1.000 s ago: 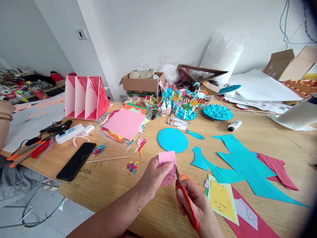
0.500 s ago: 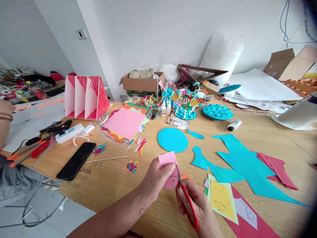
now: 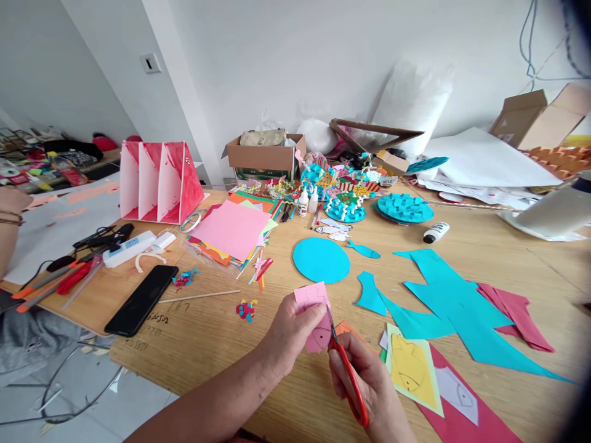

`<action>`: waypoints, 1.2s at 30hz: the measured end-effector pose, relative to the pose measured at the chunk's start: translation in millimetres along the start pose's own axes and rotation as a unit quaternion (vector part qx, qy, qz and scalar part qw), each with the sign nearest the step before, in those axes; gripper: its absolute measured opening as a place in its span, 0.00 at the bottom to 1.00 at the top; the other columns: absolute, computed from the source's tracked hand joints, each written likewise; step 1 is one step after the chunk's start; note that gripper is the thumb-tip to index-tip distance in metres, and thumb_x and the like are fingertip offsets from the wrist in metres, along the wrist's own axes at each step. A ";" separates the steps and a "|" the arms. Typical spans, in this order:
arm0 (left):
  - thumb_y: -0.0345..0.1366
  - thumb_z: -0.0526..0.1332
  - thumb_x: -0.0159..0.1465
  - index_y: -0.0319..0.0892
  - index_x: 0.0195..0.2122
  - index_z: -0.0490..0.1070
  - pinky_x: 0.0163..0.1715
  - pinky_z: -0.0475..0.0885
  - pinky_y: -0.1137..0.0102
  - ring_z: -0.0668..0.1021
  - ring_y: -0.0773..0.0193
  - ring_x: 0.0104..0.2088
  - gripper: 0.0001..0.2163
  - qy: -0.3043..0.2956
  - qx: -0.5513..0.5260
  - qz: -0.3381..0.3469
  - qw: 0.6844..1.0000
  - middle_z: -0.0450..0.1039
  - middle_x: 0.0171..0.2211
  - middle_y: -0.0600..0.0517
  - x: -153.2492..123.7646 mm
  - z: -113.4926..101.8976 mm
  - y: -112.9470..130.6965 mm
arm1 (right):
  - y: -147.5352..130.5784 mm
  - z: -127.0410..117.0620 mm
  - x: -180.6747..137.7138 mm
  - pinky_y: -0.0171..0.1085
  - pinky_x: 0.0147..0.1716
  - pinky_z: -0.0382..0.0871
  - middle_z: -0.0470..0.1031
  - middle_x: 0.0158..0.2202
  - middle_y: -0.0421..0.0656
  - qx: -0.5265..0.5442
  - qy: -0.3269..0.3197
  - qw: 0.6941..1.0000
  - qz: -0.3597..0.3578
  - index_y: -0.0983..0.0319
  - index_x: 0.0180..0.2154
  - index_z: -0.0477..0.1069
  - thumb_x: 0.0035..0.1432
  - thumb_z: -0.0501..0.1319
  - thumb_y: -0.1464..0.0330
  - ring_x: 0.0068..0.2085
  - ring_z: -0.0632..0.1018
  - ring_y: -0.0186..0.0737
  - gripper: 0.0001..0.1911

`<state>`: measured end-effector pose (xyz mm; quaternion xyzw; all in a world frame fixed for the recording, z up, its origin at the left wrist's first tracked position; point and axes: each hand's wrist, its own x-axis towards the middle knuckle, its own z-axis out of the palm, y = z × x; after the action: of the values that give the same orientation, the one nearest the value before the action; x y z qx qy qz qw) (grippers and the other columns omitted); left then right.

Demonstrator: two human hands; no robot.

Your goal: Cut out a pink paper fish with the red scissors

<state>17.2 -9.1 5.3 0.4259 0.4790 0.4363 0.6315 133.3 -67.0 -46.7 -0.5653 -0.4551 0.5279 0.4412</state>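
Between thumb and fingers, my left hand pinches a small pink paper with a fish outline drawn on it. My right hand is closed round the red handles of a pair of scissors. The blades lie against the right edge of the pink paper; how far apart they stand is hard to see. Beside my right hand lie a yellow paper with a drawn fish and a white paper with a drawn fish, with an orange sheet partly hidden behind the hand.
Farther back are a blue paper circle, a cut blue fish and blue paper offcuts. Leftward lie a paper stack, a black phone and a red-and-white rack. Another person's arm shows at the left edge.
Almost nothing differs. The scissors and my right hand have shifted very slightly, while the pink paper stays in my left hand.
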 end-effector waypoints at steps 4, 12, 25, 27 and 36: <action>0.39 0.60 0.52 0.38 0.25 0.68 0.27 0.62 0.73 0.68 0.67 0.25 0.08 -0.012 -0.003 0.000 1.000 0.67 0.21 0.55 -0.9 0.5 3.3 | -0.6 -0.7 -0.3 0.29 0.14 0.51 0.56 0.15 0.32 -0.015 -0.012 1.000 0.003 0.59 0.22 0.58 0.53 0.54 0.55 0.16 0.59 0.29 0.17; 0.41 0.61 0.52 0.39 0.29 0.69 0.28 0.63 0.72 0.72 0.64 0.26 0.10 0.007 -0.014 -0.007 1.000 0.71 0.22 0.54 -1.6 0.3 1.3 | -18.3 1.8 -1.4 0.29 0.14 0.53 0.56 0.14 0.32 -0.034 0.002 0.999 0.026 0.59 0.20 0.57 0.47 0.58 0.58 0.16 0.60 0.29 0.15; 0.38 0.60 0.53 0.39 0.29 0.69 0.29 0.63 0.73 0.69 0.66 0.28 0.08 0.027 -0.015 -0.005 1.000 0.69 0.24 0.55 -4.6 3.7 -1.2 | -16.7 0.3 -1.2 0.29 0.15 0.53 0.57 0.13 0.31 0.006 -0.023 1.000 0.005 0.59 0.21 0.58 0.50 0.58 0.55 0.15 0.60 0.29 0.17; 0.38 0.60 0.52 0.39 0.29 0.69 0.29 0.63 0.74 0.68 0.67 0.27 0.08 0.030 -0.014 -0.006 0.999 0.68 0.24 0.55 -4.3 3.9 -1.3 | -13.7 0.5 -0.6 0.29 0.15 0.52 0.56 0.13 0.31 -0.001 -0.014 1.000 0.012 0.59 0.21 0.58 0.50 0.57 0.57 0.15 0.59 0.28 0.16; 0.38 0.60 0.52 0.39 0.29 0.70 0.31 0.64 0.73 0.69 0.66 0.28 0.08 0.023 -0.014 -0.006 1.000 0.69 0.25 0.55 -2.7 4.3 -0.1 | -11.4 -0.2 0.7 0.29 0.14 0.53 0.56 0.14 0.31 -0.021 -0.007 1.000 0.011 0.59 0.21 0.57 0.49 0.59 0.56 0.15 0.60 0.29 0.17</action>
<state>20.9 -12.2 6.7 0.4040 0.4895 0.4488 0.6291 133.0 -64.1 -35.7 -0.5757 -0.4627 0.5272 0.4202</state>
